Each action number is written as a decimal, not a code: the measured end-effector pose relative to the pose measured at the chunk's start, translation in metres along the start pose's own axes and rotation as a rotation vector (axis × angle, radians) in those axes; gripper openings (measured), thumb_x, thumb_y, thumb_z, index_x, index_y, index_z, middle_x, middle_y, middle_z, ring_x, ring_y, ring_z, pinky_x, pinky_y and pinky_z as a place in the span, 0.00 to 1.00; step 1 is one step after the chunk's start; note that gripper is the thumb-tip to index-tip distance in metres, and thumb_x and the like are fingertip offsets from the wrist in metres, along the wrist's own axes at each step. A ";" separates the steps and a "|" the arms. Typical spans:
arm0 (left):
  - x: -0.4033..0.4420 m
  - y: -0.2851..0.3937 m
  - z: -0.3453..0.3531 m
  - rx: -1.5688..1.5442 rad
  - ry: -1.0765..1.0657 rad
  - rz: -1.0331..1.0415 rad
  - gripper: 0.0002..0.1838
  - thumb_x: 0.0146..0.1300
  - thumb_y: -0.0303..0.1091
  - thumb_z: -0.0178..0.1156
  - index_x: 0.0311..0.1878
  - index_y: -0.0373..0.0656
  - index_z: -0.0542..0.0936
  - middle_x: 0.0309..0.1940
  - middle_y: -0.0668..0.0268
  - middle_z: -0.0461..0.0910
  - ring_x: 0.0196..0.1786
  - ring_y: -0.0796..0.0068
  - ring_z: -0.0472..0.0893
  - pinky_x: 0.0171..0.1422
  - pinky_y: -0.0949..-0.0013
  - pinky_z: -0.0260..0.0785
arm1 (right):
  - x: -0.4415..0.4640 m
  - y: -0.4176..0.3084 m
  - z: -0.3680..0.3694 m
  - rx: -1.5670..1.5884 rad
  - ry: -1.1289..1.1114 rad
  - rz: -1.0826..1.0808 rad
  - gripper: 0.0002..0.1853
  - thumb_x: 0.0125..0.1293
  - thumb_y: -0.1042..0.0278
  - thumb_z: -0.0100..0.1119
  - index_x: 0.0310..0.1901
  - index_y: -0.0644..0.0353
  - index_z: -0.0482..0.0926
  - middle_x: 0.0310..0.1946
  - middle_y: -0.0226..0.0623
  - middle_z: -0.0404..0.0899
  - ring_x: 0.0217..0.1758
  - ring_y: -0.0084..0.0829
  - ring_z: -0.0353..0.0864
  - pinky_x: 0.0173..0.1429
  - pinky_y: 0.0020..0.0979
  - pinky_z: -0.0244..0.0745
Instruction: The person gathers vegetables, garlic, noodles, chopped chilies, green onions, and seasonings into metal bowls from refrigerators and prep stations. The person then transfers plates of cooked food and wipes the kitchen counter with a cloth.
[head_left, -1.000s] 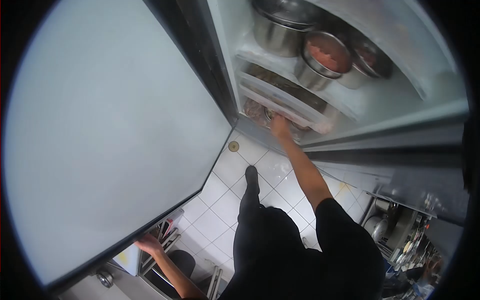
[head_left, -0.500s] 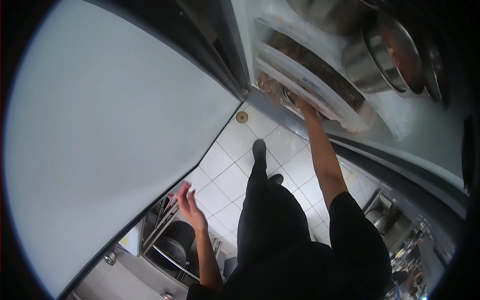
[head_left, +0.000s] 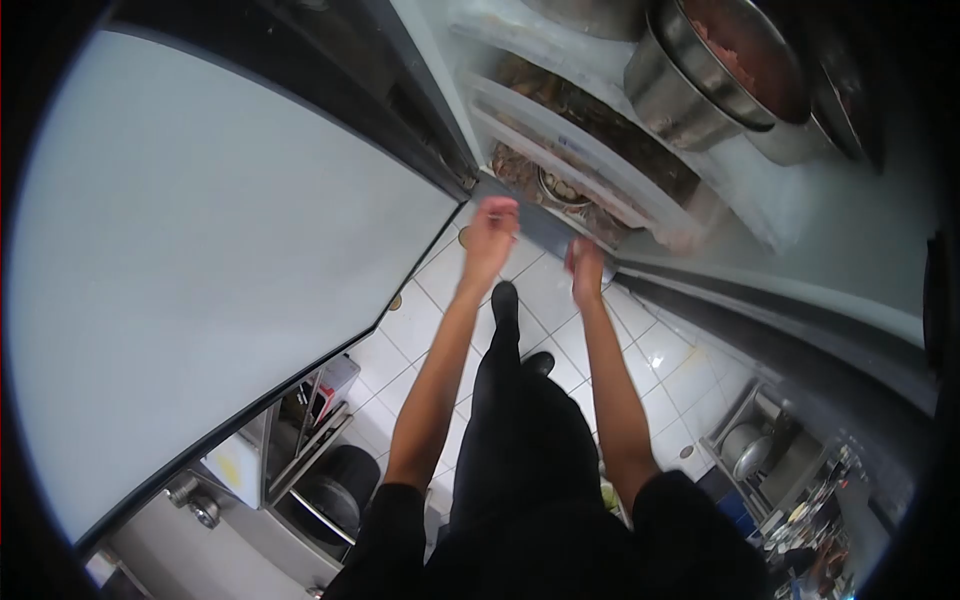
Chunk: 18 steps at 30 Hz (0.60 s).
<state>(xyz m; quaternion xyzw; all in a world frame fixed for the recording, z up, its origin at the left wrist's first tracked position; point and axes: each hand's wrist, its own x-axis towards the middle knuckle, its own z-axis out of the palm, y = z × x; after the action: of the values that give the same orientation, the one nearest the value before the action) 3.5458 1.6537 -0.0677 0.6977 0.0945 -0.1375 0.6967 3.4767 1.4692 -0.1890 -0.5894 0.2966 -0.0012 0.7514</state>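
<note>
My left hand (head_left: 491, 238) is raised in front of the refrigerator's lower sill, with bent fingers smeared by motion. My right hand (head_left: 586, 268) is just to its right, its fingers curled and also blurred. I see no object in either hand, but whether the fingers are closed is unclear. Nearest to both is the bottom of the refrigerator, where a round metal bowl (head_left: 563, 187) with pale contents sits among brownish food (head_left: 513, 172). Above the bowl is a translucent white bin (head_left: 590, 150) holding dark contents.
Metal pots (head_left: 685, 105), one with reddish contents, stand on the upper shelf. The white door (head_left: 230, 260) hangs wide open on the left. Tiled floor (head_left: 540, 290) lies below. A black pot (head_left: 340, 490) is at lower left, and a rack with cookware (head_left: 748, 448) at lower right.
My right hand has come out of the bottom of the refrigerator, away from the metal bowl, which now shows. My left hand has moved up and right toward the sill. My view has shifted slightly.
</note>
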 end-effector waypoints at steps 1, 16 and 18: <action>0.024 -0.040 0.017 0.104 0.030 0.039 0.12 0.67 0.34 0.58 0.50 0.39 0.76 0.43 0.60 0.80 0.42 0.70 0.81 0.40 0.68 0.76 | -0.025 -0.002 -0.006 -0.006 -0.038 0.107 0.13 0.73 0.54 0.51 0.35 0.54 0.73 0.21 0.25 0.67 0.20 0.19 0.64 0.25 0.25 0.57; 0.138 -0.120 0.098 0.099 0.084 -0.122 0.18 0.62 0.28 0.57 0.56 0.39 0.78 0.44 0.57 0.84 0.46 0.64 0.84 0.46 0.61 0.78 | -0.147 0.013 -0.065 0.080 0.022 0.497 0.11 0.67 0.72 0.50 0.50 0.57 0.75 0.37 0.29 0.75 0.35 0.17 0.70 0.38 0.23 0.70; 0.124 -0.087 0.098 -0.023 0.076 -0.250 0.16 0.63 0.25 0.55 0.55 0.39 0.79 0.46 0.60 0.83 0.46 0.65 0.84 0.45 0.61 0.81 | -0.149 0.012 -0.068 0.088 0.042 0.458 0.11 0.67 0.71 0.51 0.49 0.56 0.76 0.37 0.28 0.75 0.35 0.17 0.70 0.40 0.23 0.70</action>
<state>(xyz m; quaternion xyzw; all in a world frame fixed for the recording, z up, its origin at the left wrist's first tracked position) 3.6288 1.5492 -0.1890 0.6770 0.2087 -0.1954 0.6782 3.3197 1.4652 -0.1423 -0.4731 0.4380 0.1440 0.7507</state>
